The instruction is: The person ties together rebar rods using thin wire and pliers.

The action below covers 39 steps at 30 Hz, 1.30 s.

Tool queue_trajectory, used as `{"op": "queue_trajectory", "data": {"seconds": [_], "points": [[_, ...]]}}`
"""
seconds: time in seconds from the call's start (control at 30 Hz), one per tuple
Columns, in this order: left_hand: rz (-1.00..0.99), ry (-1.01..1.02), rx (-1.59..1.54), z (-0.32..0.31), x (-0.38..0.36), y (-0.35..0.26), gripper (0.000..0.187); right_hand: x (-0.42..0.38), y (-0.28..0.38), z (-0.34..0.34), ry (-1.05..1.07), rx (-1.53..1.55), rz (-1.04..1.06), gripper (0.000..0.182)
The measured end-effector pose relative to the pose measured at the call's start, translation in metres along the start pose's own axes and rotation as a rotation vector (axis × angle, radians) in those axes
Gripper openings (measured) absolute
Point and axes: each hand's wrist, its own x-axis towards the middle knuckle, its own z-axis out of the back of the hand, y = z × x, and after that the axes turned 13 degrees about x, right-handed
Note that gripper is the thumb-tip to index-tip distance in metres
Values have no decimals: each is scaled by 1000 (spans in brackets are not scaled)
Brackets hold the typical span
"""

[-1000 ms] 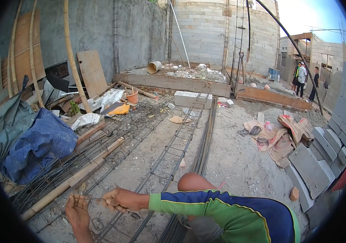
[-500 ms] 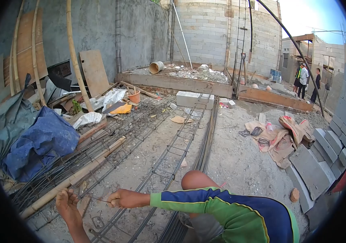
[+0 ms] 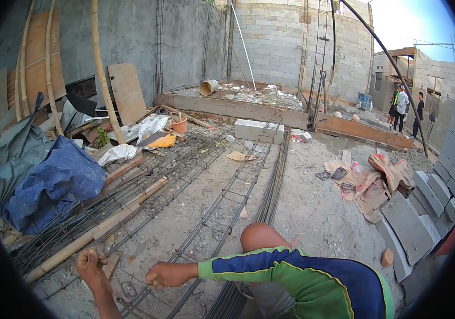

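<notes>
Left hand [image 3: 90, 264] fisted, right hand [image 3: 162, 275] clenched, pulling a thin dark tie wire [image 3: 126, 273] taut between them above the long grey steel rebar cage [image 3: 218, 215]; bamboo pole [image 3: 92, 234] just left.

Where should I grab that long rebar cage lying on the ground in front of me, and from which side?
Probably take the rebar cage by a top long bar, right beside a cross tie, coming down from above. It lies flat on the ground and runs away from you, so the top bars are the free ones. The left hand and right hand are both fisted low at its near end.
</notes>
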Motion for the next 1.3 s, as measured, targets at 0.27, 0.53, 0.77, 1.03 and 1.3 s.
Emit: {"op": "queue_trajectory", "data": {"seconds": [0.27,0.53,0.77,1.03,1.3], "points": [[8,-109,-39,6,-2,8,23,1,17,13,-595,240,-147,14],[114,-212,-291,11,4,-1,19,3,11,2,-107,355,121,17],[-49,-58,-84,11,1,12,16,5,1,-5,-277,116,-199,16],[98,-214,-326,10,5,4,21,-3,16,-8,23,573,-110,19],[119,-253,10,25,7,9,25,-2,26,-12,-353,444,-187,17]]}}
